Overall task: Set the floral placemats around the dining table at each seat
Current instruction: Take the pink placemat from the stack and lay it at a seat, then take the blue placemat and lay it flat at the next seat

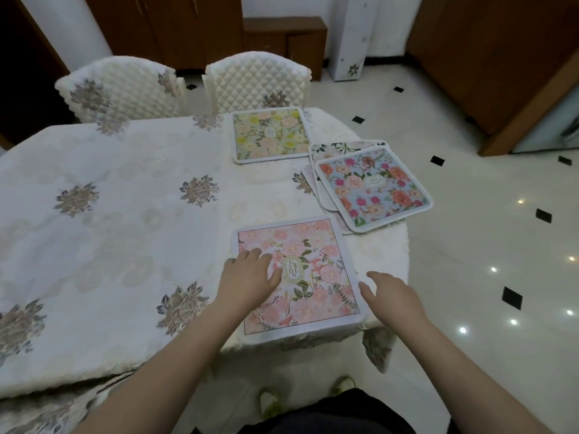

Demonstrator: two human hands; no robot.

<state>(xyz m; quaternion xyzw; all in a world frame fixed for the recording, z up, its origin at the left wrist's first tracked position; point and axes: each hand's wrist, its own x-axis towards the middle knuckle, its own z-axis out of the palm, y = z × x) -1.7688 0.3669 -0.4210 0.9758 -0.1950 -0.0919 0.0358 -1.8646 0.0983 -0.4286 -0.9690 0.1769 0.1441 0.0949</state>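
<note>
With both forearms reaching forward, the left hand (250, 274) lies flat, fingers spread, on the pink floral rectangular placemat (313, 277) at the near edge of the cream embroidered-cloth surface (109, 198), while the right hand (391, 292) hovers open, fingers relaxed, just beside its right edge.

The whole left and centre of the tablecloth (103, 195) lies bare before me, open for a hand to sweep across. On the right, the pink placemat (313, 270) at the lower centre, the yellow placemat (271, 134) above it and the stack of placemats (372, 186) at the table's right edge take up the cloth, with only narrow strips between them. Two quilted chairs (188, 83) close off the far side at the upper left of the frame.
</note>
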